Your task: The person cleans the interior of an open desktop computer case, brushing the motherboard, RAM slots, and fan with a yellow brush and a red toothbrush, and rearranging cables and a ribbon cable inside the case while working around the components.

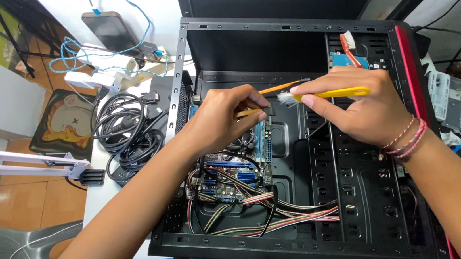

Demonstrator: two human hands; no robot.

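- Open black computer case fills mid-frame; inside, lower centre, a motherboard and striped ribbon cables.
- Left hand pinches a small dark part at centre.
- Right hand grips a yellow toothbrush, its bristles touching that part.
- Upper right: a hard drive.

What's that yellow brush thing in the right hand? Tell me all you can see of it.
The yellow brush looks like a plastic toothbrush: a slim, flat yellow handle with pale bristles at its left end. It lies roughly level above the open black computer case. The right hand pinches its handle; the bristles meet a small part held in the left hand.
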